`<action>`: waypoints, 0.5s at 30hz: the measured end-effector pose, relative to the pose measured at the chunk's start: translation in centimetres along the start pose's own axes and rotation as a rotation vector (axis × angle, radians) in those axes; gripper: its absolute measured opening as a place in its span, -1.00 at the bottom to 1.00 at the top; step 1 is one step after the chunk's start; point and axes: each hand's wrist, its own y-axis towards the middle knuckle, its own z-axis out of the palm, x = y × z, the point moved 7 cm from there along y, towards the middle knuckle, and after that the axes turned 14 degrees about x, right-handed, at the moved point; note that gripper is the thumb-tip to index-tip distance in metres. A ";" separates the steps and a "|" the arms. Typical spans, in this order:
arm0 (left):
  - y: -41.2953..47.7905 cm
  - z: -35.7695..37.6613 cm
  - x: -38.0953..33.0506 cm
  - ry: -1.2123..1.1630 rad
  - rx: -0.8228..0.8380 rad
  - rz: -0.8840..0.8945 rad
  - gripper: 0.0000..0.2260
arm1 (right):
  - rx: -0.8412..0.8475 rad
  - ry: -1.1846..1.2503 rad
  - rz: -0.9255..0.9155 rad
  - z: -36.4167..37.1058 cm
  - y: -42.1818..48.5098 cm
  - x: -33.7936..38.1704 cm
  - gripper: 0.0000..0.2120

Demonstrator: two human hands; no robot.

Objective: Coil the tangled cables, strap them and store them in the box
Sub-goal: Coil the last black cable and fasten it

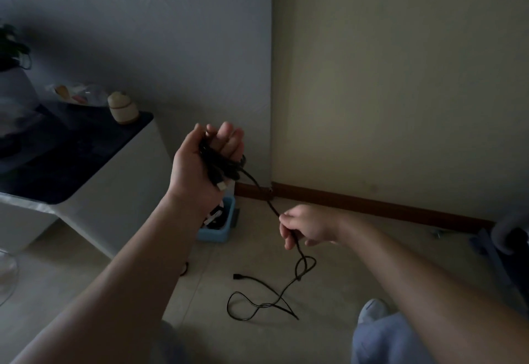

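Left hand (200, 163) is raised with the palm up, its fingers (227, 139) curled loosely round a bundle of black cable (220, 169) wound across the palm. A pale connector (221, 186) pokes out at the heel of the hand. From that coil one strand drops to the right hand (309, 224), and there the fingers (287, 239) are curled in tight, pinching it. Below that grip the cable hangs to the floor (252, 252) and sprawls in loose loops, its free plug (236, 275) lying flat. The blue box (213, 234) sits on the floor beneath the left wrist, with dark and white cables inside.
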 end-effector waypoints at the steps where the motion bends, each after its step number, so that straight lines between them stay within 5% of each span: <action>1: 0.1 -0.2 -0.1 0.038 -0.019 0.000 -0.73 | -0.012 -0.065 -0.016 0.2 0.0 0.4 -0.66; 4: 0.2 -1.1 -0.9 0.247 -0.143 0.040 -0.77 | -0.118 -0.267 -0.132 0.6 -0.4 2.5 -0.70; 7: 0.2 -2.2 -2.2 0.484 -0.245 0.134 -0.89 | -0.301 -0.211 -0.314 0.7 -1.4 4.9 -0.69; 11: 0.2 -2.6 -1.2 0.769 -0.199 0.120 -0.89 | -0.466 -0.167 -0.527 0.3 -3.7 7.4 -0.76; 15: 0.0 -2.8 3.1 1.175 -0.112 -0.100 -0.81 | -0.507 -0.317 -0.581 0.1 -4.7 8.7 -0.80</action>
